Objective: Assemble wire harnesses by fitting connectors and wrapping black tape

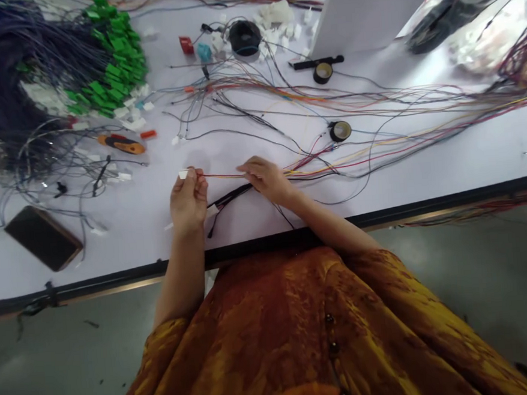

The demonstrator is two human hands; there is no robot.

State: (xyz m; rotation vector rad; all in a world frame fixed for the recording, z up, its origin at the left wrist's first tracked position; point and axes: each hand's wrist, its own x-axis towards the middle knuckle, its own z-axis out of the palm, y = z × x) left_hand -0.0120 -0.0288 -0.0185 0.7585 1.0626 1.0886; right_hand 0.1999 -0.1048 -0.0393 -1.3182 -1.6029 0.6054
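Between finger and thumb, my left hand [189, 198] pinches a small white connector [183, 174] with red and yellow wires [223, 176] running out of it to the right. My right hand [266, 178] is closed around those same wires a short way along, and they look stretched straight between the two hands. Beneath the right hand, a black-sleeved wire bundle [231, 197] lies slanting on the table, with a white piece [211, 211] near its left end. Further right the wires join a long loose run.
Green connectors [121, 57] on dark wires heap up at the back left. An orange-handled tool [122, 143] and a phone [44, 238] lie on the left. Tape rolls [340, 131] sit among loose wires to the right. The table's black edge [427, 208] runs before my body.
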